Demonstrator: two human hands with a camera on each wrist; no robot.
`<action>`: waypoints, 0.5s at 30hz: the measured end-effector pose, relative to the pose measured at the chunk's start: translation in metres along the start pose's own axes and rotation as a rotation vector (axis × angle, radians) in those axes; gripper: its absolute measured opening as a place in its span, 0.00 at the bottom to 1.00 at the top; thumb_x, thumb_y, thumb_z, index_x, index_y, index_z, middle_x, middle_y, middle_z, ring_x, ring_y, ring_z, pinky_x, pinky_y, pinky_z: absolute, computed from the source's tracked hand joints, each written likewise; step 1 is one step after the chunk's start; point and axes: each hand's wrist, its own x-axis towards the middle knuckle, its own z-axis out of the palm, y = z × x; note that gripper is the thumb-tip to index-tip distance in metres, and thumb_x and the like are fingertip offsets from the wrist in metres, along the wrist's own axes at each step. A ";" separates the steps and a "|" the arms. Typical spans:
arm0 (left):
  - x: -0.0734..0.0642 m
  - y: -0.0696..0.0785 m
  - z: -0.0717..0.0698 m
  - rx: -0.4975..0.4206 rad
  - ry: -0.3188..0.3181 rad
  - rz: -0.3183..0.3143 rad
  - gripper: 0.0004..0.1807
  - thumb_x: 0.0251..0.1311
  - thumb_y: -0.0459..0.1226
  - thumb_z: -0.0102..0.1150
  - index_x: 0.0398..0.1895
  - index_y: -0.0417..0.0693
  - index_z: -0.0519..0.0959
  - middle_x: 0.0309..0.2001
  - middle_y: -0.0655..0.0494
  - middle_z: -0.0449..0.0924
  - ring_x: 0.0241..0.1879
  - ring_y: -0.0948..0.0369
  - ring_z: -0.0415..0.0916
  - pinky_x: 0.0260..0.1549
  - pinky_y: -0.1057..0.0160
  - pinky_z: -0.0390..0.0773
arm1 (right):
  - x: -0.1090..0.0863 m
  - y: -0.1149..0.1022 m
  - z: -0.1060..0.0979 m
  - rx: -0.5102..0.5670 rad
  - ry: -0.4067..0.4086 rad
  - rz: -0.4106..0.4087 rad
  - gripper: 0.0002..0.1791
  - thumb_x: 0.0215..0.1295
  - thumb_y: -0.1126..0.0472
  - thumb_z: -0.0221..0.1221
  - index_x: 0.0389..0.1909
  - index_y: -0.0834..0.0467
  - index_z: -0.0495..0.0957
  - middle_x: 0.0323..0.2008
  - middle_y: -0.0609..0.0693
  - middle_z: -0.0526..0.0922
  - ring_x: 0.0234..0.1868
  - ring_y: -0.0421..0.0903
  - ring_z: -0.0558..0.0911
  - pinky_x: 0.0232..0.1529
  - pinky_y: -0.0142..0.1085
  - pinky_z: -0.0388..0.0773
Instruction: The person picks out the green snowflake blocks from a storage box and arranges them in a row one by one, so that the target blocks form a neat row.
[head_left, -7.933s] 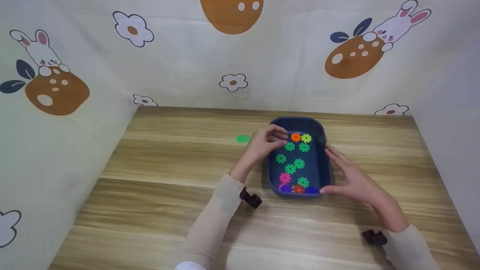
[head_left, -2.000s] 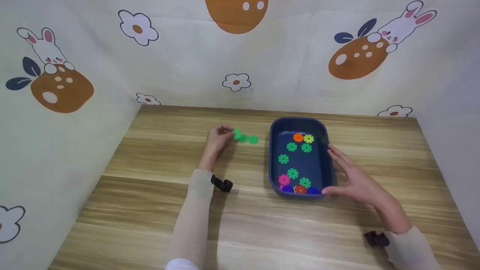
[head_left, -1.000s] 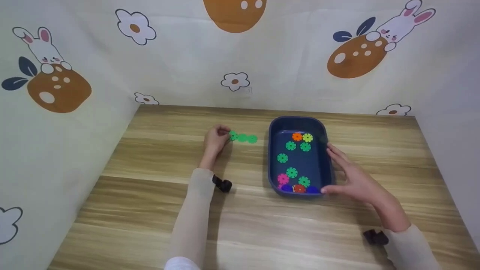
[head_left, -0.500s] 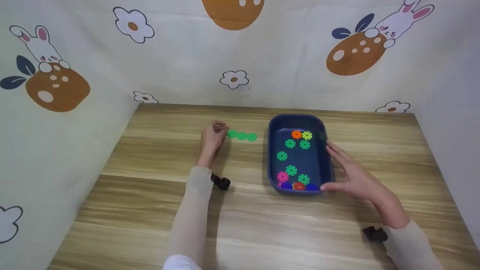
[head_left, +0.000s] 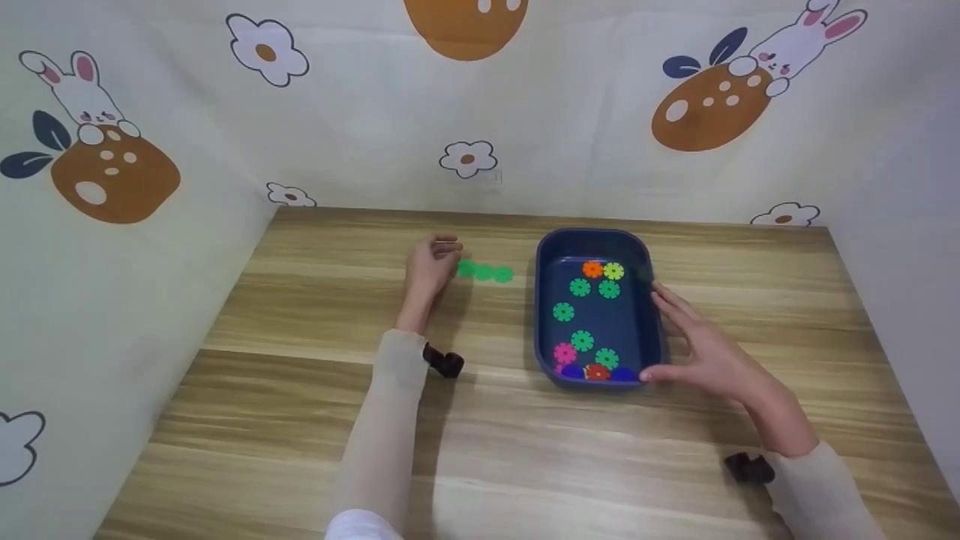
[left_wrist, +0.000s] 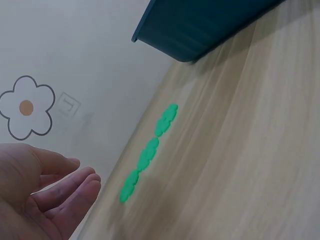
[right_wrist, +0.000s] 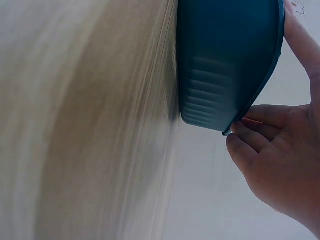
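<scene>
Three green snowflake discs point(head_left: 484, 272) lie in a row on the table. In the left wrist view their scalloped edges stand close together, the nearest disc point(left_wrist: 129, 186) by my fingertips. My left hand point(head_left: 430, 268) hovers at the row's left end, fingers loosely bent, thumb apart from them, holding nothing. My right hand point(head_left: 712, 358) rests against the right side of a dark blue plastic bin point(head_left: 545, 330). Its fingers touch the rim and its thumb lies at the near right corner. Inside lie several green discs point(head_left: 563, 312), an orange disc point(head_left: 592, 269) and a yellow disc point(head_left: 613, 271).
A pink disc point(head_left: 565, 353), a red disc point(head_left: 598, 372) and blue discs point(head_left: 622, 374) gather at the bin's near end. The wood-grain table point(head_left: 300, 420) meets a printed cloth wall point(head_left: 360, 135) behind and at the sides. Black wrist cameras point(head_left: 445, 362) sit on both sleeves.
My left hand moved from over the bin to the left, set a green disc at the row's left end and let it go. One green disc left the bin. My right hand stayed.
</scene>
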 end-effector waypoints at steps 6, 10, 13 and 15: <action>-0.002 0.007 0.005 -0.040 -0.008 0.032 0.18 0.68 0.30 0.56 0.60 0.35 0.75 0.54 0.41 0.83 0.56 0.50 0.81 0.57 0.56 0.80 | 0.000 0.001 0.000 -0.010 0.015 -0.023 0.64 0.47 0.41 0.76 0.79 0.57 0.50 0.81 0.53 0.45 0.78 0.65 0.53 0.68 0.68 0.60; -0.003 0.012 0.008 -0.072 -0.016 0.035 0.17 0.67 0.30 0.57 0.58 0.37 0.76 0.54 0.42 0.83 0.55 0.51 0.81 0.54 0.57 0.81 | 0.001 0.002 0.000 -0.014 0.021 -0.035 0.64 0.46 0.41 0.76 0.78 0.59 0.50 0.81 0.54 0.46 0.77 0.66 0.54 0.68 0.68 0.60; -0.004 0.015 0.011 -0.095 -0.021 0.047 0.16 0.67 0.29 0.57 0.57 0.37 0.77 0.53 0.42 0.83 0.55 0.51 0.81 0.53 0.57 0.82 | 0.001 0.003 -0.001 -0.015 0.020 -0.035 0.64 0.46 0.42 0.76 0.78 0.59 0.50 0.81 0.54 0.45 0.77 0.66 0.53 0.68 0.68 0.60; -0.004 0.017 0.012 -0.112 -0.026 0.055 0.16 0.66 0.29 0.57 0.56 0.37 0.77 0.53 0.41 0.83 0.54 0.51 0.82 0.53 0.57 0.82 | 0.001 0.003 -0.001 -0.014 0.019 -0.034 0.64 0.46 0.42 0.76 0.78 0.58 0.50 0.81 0.54 0.45 0.77 0.65 0.53 0.68 0.68 0.60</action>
